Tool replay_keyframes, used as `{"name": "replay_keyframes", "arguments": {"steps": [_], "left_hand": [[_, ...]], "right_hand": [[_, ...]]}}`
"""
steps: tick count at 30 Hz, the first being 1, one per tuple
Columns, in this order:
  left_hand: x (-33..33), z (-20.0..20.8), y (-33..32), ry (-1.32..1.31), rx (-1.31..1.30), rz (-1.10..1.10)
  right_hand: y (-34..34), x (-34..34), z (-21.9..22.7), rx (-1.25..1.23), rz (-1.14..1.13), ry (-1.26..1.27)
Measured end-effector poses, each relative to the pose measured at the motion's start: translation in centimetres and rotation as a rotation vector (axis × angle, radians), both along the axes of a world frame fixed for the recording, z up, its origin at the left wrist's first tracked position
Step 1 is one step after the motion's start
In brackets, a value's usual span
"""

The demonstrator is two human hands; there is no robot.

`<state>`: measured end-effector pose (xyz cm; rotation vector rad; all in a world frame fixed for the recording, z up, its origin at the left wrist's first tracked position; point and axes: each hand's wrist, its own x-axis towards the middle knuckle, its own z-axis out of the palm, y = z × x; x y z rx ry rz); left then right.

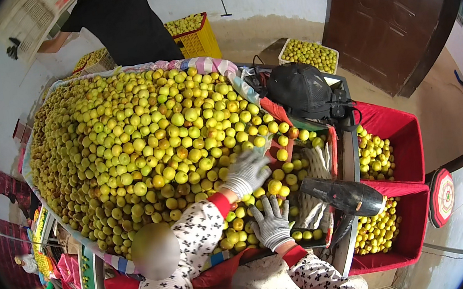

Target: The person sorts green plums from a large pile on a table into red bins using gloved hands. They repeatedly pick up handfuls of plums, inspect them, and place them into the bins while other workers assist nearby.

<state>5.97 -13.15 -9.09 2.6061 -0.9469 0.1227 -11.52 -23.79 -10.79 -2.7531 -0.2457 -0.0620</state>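
Observation:
A large heap of small round yellow-green fruits [144, 138], which look like jujubes, some blushed reddish-brown, covers the sorting table in front of me. My left hand [247, 174], in a grey-and-white striped knit glove, reaches over the right part of the heap. It is slightly blurred, its fingers stretched out over the fruits. Closer to me, my right hand [273, 224] wears a matching glove and lies with spread fingers on fruits at the table's near right. Neither hand appears to hold a fruit. Right of them, pale padded strips [317, 163] partly show among loose fruits.
A black hair dryer [344, 195] lies at the right edge, nozzle toward the fruits. Behind it sits a black cap [301, 91]. Two red-lined bins [407, 140] with fruits stand right. A yellow crate [202, 43] and a person in black [127, 27] are beyond the table.

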Motion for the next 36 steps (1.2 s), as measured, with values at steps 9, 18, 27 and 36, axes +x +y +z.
{"name": "replay_keyframes", "arguments": {"steps": [9,18,27,36], "left_hand": [[-1.0,2.4,2.7,-0.03,0.375,0.381],[-4.3,0.6,2.0,0.316,-0.238,0.09],[6.7,1.8,6.9,0.065,0.194,0.545],[7.2,1.9,0.9,0.357,0.162,0.488]], "right_hand": [[0.0,0.0,-0.5,0.14,-0.006,-0.136],[0.0,-3.3,3.0,0.334,0.086,-0.125],[0.8,-4.5,3.5,0.174,0.156,-0.113],[0.7,-4.5,3.4,0.135,0.152,-0.066]]}}
